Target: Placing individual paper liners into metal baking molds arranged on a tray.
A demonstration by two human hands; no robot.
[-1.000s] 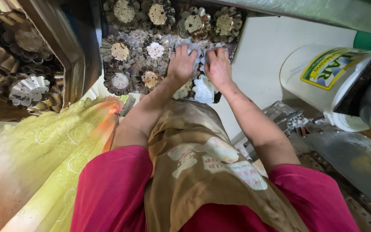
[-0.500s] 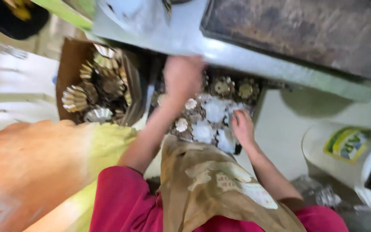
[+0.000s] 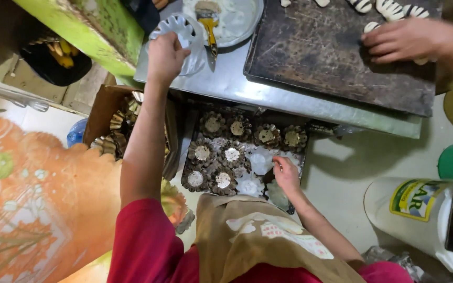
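My left hand lifts a tin up to the table.

The white fluted tin (image 3: 176, 39) is now up on the steel table (image 3: 237, 84), pinched in my left hand (image 3: 164, 55), which was down in the tray (image 3: 295, 157) before. My right hand (image 3: 286, 174) stays low there, fingers loosely bent on the tins. Another person's hand (image 3: 402, 39) rests on the dark pan (image 3: 336, 57).

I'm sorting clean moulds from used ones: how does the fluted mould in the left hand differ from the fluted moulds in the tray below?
The fluted mould in the left hand is pale and shiny; most fluted moulds in the tray look dark and crusted. It is lifted and tilted at the steel table; those sit flat, packed in rows. The left hand grips it; the right hand only touches the tray's pale ones. Both share scalloped rims.
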